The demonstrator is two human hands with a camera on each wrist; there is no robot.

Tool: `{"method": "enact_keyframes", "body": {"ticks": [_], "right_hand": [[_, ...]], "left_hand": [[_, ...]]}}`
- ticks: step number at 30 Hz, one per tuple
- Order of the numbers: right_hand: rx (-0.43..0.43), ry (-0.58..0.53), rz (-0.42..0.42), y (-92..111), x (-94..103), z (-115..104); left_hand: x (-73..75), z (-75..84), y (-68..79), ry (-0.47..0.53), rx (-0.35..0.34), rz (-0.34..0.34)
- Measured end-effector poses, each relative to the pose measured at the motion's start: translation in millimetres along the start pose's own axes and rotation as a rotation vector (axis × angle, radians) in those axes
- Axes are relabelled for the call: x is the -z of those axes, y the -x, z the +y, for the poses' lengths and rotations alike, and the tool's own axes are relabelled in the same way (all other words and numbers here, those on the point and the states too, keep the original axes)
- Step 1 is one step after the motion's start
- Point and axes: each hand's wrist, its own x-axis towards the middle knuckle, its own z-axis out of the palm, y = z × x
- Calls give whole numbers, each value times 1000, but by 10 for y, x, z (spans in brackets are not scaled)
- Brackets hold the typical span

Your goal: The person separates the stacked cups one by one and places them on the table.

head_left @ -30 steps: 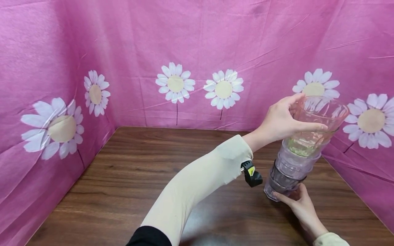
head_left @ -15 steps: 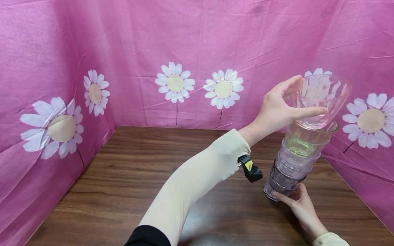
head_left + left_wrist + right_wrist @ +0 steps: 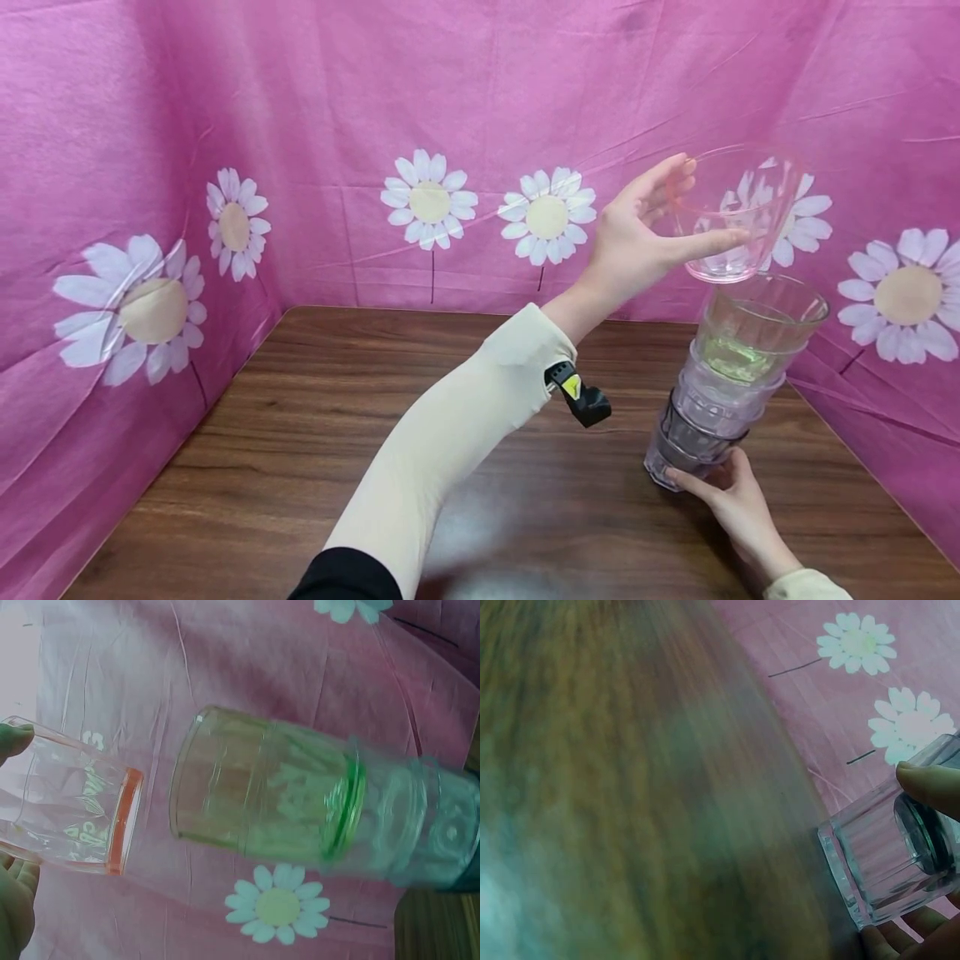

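Observation:
High at the right in the head view, my left hand [image 3: 637, 221] holds a transparent pink cup [image 3: 735, 204] between thumb and fingers. Its base sits apart from the rim of a green-tinted cup [image 3: 761, 329], the top of a leaning stack of nested cups. Below the green one come clear cups [image 3: 723, 404] and a dark grey cup [image 3: 686, 429]. My right hand [image 3: 738, 508] grips the bottom clear cup [image 3: 874, 855], which stands on the table. In the left wrist view a gap shows between the pink cup [image 3: 75, 806] and the green cup [image 3: 259, 787].
The brown wood-grain table [image 3: 315, 450] spreads out left of the stack. Pink cloth [image 3: 322, 108] printed with white daisies hangs around the back and both sides. A small black camera [image 3: 585, 400] is strapped at the left wrist.
My left hand has lifted the pink cup up out of the green cup, then carried it leftward. The right hand and the rest of the stack stay put.

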Motion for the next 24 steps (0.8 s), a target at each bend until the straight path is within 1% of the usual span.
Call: {"method": "enact_keyframes", "body": {"ticks": [5, 11, 16, 21, 24], "right_hand": [[17, -40, -9, 5, -6, 11], [25, -8, -10, 2, -8, -8], [23, -1, -7, -2, -14, -3], [28, -28, -4, 0, -13, 8], [28, -24, -9, 1, -10, 11]], "left_hand": [[154, -123, 14, 31, -20, 12], [339, -290, 35, 42, -35, 41], [482, -426, 85, 49, -32, 44], [600, -572, 153, 14, -29, 52], [659, -657, 194, -8, -18, 63]]}}
